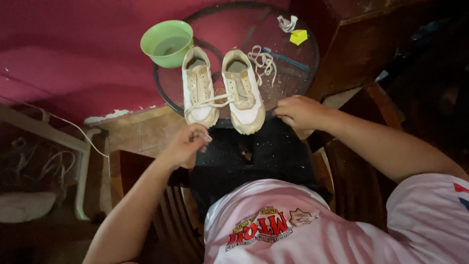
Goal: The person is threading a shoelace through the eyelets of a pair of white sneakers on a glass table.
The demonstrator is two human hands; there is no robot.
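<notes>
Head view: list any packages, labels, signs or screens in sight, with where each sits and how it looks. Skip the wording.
Shirt print: on the person's white shirt at the bottom of the view, a curved band of red lettering with a small badge beside it.
Yellow tag: small folded yellow piece on the far side of the round glass table; whether it is a label cannot be told.
No packages, signs or screens.

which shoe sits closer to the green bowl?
The left shoe, whose heel end almost meets the green bowl. The right shoe lies farther off, beside the loose lace.
</notes>
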